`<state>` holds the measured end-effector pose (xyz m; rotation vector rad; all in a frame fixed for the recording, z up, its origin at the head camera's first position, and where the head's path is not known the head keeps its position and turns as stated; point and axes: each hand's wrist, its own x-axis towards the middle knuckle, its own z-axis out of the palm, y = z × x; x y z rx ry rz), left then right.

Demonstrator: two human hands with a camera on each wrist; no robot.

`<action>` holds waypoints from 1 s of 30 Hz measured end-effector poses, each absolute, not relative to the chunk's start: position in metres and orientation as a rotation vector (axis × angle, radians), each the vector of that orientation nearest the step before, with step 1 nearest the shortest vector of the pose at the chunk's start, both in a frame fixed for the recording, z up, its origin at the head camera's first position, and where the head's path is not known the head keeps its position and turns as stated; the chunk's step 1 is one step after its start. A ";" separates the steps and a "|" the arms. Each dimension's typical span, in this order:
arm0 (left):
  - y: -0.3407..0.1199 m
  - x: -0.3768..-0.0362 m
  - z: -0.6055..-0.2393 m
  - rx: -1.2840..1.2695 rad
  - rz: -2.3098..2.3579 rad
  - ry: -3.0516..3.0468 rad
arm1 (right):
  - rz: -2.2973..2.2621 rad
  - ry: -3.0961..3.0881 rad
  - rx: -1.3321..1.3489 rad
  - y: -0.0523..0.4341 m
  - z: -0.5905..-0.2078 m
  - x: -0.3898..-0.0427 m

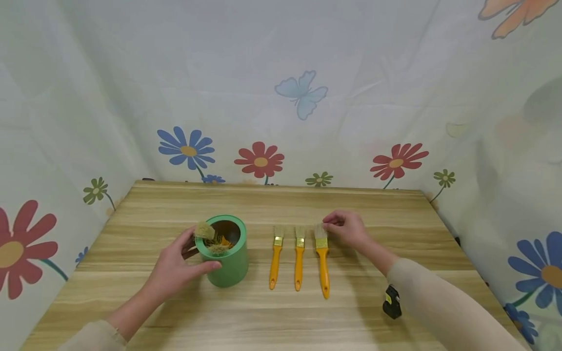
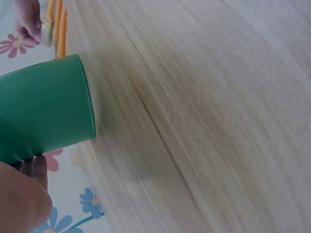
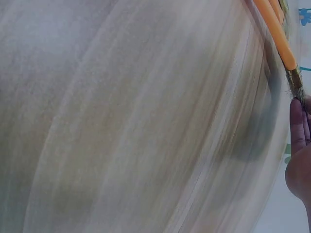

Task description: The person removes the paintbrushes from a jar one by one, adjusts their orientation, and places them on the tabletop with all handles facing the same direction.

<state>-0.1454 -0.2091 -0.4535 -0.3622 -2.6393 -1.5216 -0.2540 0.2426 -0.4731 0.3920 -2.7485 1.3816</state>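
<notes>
My left hand (image 1: pixel 175 265) holds the green can (image 1: pixel 228 268) on the left of the table, thumb across its near side and fingers behind it. Bristle-up paintbrushes (image 1: pixel 204 230) stick out of the can's mouth, leaning to its left and near rim. To the right, three paintbrushes with orange handles lie side by side, bristles pointing away: a left one (image 1: pixel 274 263), a middle one (image 1: pixel 299 263) and a wider right one (image 1: pixel 323 270). My right hand (image 1: pixel 349 229) pinches the bristles of the right paintbrush at their right edge; in the right wrist view its fingertips (image 3: pixel 297 114) meet the bristle end.
A black tape measure (image 1: pixel 392 302) with a yellow label sits by my right sleeve. The wooden table (image 1: pixel 263 321) ends at the back against a flower-printed curtain (image 1: pixel 246 97), which also hangs along both sides.
</notes>
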 end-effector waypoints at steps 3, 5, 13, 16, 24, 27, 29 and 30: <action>-0.209 -0.146 -0.453 -0.366 -1.524 -2.636 | 1.360 -2.760 0.377 0.243 -0.474 -0.256; -0.209 -0.146 -0.453 -0.365 -1.521 -2.635 | 1.354 -2.774 0.361 0.244 -0.475 -0.257; -0.209 -0.145 -0.454 -0.362 -1.513 -2.636 | 1.377 -2.834 0.287 0.245 -0.477 -0.263; -0.209 -0.145 -0.454 -0.360 -1.513 -2.637 | 1.374 -2.851 0.258 0.244 -0.476 -0.265; -0.209 -0.146 -0.453 -0.362 -1.507 -2.643 | 1.385 -2.853 0.237 0.244 -0.477 -0.267; -0.209 -0.146 -0.453 -0.358 -1.508 -2.646 | 1.378 -2.844 0.249 0.246 -0.477 -0.266; -0.209 -0.146 -0.454 -0.357 -1.509 -2.649 | 1.369 -2.840 0.257 0.248 -0.477 -0.266; -0.209 -0.146 -0.454 -0.357 -1.507 -2.650 | 1.368 -2.842 0.253 0.249 -0.477 -0.266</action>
